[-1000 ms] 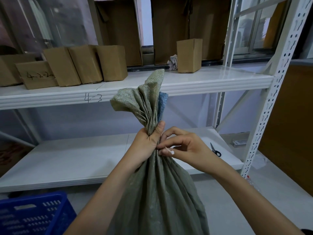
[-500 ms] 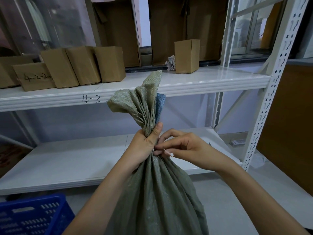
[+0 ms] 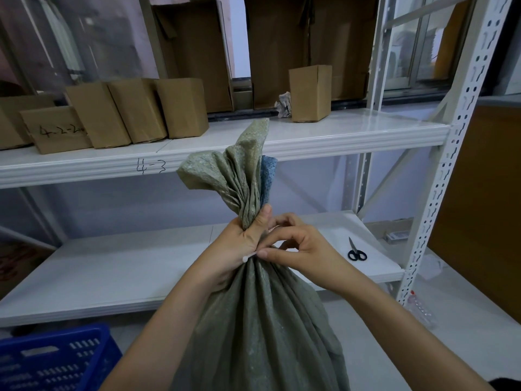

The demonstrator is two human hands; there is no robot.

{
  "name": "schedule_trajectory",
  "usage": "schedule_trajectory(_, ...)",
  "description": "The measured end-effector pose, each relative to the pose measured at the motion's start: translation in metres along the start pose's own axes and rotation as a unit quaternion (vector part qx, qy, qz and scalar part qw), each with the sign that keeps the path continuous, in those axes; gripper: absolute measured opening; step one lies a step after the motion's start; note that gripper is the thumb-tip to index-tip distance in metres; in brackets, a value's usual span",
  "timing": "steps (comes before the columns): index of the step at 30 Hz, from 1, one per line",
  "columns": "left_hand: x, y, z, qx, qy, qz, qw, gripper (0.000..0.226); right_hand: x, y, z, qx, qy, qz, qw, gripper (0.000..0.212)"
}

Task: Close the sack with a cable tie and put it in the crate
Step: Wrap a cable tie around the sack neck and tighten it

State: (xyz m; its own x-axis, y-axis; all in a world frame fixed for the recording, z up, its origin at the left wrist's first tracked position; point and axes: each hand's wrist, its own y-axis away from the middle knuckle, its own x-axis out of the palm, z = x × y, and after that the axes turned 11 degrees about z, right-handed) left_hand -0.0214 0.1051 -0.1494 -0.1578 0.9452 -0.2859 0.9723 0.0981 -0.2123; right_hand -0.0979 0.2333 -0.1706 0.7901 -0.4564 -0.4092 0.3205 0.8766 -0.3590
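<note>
The tall grey-green woven sack point(image 3: 253, 320) hangs upright in front of the white metal shelving, its neck gathered into tight pleats and its mouth fanning out above, with a strip of blue lining showing at the right edge. The left hand point(image 3: 239, 244) comes up from below on a raised forearm and is wrapped firmly round the bunched neck, thumb pointing upward along the cloth. The right hand point(image 3: 298, 249) reaches in from the right, wrist bent, fingers curled; its thumb and forefinger pinch a thin white plastic cable tie point(image 3: 249, 257) right at the neck, just under the left hand's grip. Only a short white end of the tie shows, sticking out leftward against the left palm; whether it runs round the neck I cannot tell.

The blue plastic slotted crate point(image 3: 56, 359) sits on the floor at lower left, apart from the sack. On the lower white shelf point(image 3: 112, 272), to the right of the hands, lies a pair of black-handled scissors point(image 3: 355, 251). The upper shelf, marked "4-3" on its edge, carries several brown cardboard boxes point(image 3: 135, 111).
</note>
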Motion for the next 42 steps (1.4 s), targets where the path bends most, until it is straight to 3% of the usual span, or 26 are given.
schedule_trajectory(4, -0.009, 0.002, -0.007, -0.045, -0.035, 0.081, 0.995, 0.048, 0.008, 0.000, 0.001, 0.003, -0.066, 0.011, 0.998, 0.007)
schedule_trajectory(8, -0.018, 0.002, -0.008, -0.114, -0.156, 0.068, 0.979, 0.085, 0.022, -0.001, -0.001, -0.023, -0.048, -0.006, 0.999, 0.005)
schedule_trajectory(10, -0.022, 0.004, -0.012, -0.158, -0.268, 0.054, 0.949, 0.075, 0.032, -0.001, -0.005, -0.040, -0.030, -0.027, 0.998, 0.009)
schedule_trajectory(12, -0.023, 0.006, -0.016, -0.176, -0.299, 0.066, 0.935, 0.078, 0.040, -0.001, -0.008, -0.049, -0.047, -0.045, 0.997, 0.012)
schedule_trajectory(14, -0.024, 0.010, -0.015, -0.171, -0.279, 0.081, 0.941, 0.090, 0.046, -0.001, -0.009, -0.059, -0.071, -0.055, 0.994, 0.016)
schedule_trajectory(18, -0.032, 0.020, -0.014, -0.127, -0.136, 0.084, 0.979, 0.080, 0.048, -0.002, -0.005, -0.044, -0.125, -0.055, 0.990, 0.010)
schedule_trajectory(22, -0.048, 0.032, -0.007, -0.146, -0.008, 0.055, 0.988, 0.074, 0.042, -0.005, -0.002, -0.014, -0.198, -0.089, 0.976, 0.016)
schedule_trajectory(25, -0.043, 0.036, -0.003, -0.136, -0.022, 0.053, 0.989, 0.064, 0.042, -0.006, -0.001, -0.005, -0.218, -0.104, 0.970, 0.019)
schedule_trajectory(29, -0.044, 0.038, -0.003, -0.145, 0.011, 0.059, 0.988, 0.027, 0.042, -0.006, -0.002, -0.005, -0.249, -0.104, 0.963, 0.011)
schedule_trajectory(42, -0.059, 0.063, 0.005, -0.111, 0.001, 0.052, 0.992, 0.028, 0.035, -0.004, -0.004, 0.014, -0.276, -0.085, 0.957, 0.019)
